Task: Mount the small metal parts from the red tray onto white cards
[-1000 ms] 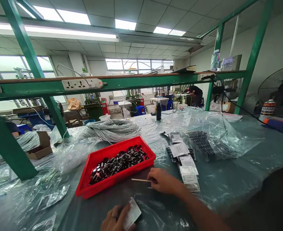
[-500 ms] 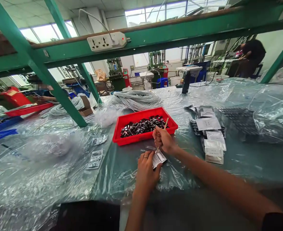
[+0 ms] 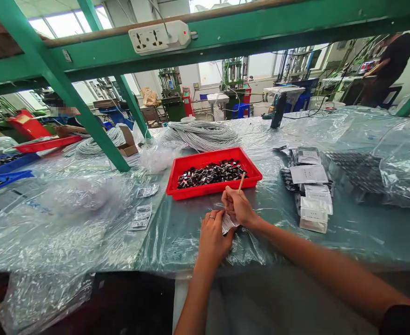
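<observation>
My left hand (image 3: 212,235) grips a small white sachet (image 3: 227,223) on the plastic-covered table (image 3: 177,232). My right hand (image 3: 239,205) is closed around a thin wooden stick (image 3: 241,182), its lower end at the sachet. Just beyond both hands sits a red tray (image 3: 187,164) filled with small dark glossy parts (image 3: 212,173). To the right lies a row of white sachets (image 3: 311,204) on dark packets.
Coils of grey cable (image 3: 201,135) lie behind the tray. Loose clear bags (image 3: 144,216) are at the left, a crumpled plastic bag (image 3: 400,177) at the right. A green frame (image 3: 86,121) with a power strip (image 3: 159,37) spans overhead. Other people work at the far left and far right.
The view has tilted down from the ceiling to the table. My right hand lifted the stick off the table and brought it to the sachet held by my left hand.
</observation>
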Demonstrator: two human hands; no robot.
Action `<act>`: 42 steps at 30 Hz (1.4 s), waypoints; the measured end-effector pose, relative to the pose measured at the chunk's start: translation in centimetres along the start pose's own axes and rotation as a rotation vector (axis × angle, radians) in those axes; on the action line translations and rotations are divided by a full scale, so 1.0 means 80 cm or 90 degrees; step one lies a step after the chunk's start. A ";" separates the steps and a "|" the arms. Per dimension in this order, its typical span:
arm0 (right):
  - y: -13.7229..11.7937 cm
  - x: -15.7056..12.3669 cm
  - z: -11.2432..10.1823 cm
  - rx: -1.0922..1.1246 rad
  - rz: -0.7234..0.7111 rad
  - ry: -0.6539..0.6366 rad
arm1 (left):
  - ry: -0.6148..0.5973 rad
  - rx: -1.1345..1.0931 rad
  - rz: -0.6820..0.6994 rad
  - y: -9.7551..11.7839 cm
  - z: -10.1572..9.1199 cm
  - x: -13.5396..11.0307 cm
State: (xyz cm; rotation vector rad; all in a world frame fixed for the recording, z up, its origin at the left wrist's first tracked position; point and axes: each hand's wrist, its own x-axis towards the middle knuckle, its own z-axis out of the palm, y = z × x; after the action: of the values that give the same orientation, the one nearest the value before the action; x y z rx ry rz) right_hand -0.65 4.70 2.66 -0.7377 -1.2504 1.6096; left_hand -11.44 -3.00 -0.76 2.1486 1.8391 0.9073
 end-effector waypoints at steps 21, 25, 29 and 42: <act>0.013 0.027 0.033 0.073 -0.005 0.017 | 0.006 0.010 -0.060 -0.015 -0.001 -0.001; 0.013 0.003 0.027 0.052 0.032 -0.014 | -0.003 0.013 -0.071 -0.013 -0.005 -0.004; 0.001 -0.027 0.009 0.042 0.101 -0.093 | -0.013 0.014 -0.064 -0.005 -0.006 -0.006; 0.009 0.011 0.045 0.109 -0.001 -0.005 | -0.042 0.015 -0.054 -0.024 -0.034 -0.024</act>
State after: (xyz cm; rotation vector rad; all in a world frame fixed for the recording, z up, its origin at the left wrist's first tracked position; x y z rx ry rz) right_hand -4.39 4.11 3.10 -0.6229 -1.1022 1.6955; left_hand -14.61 -5.11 -0.15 2.0707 1.9009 0.7918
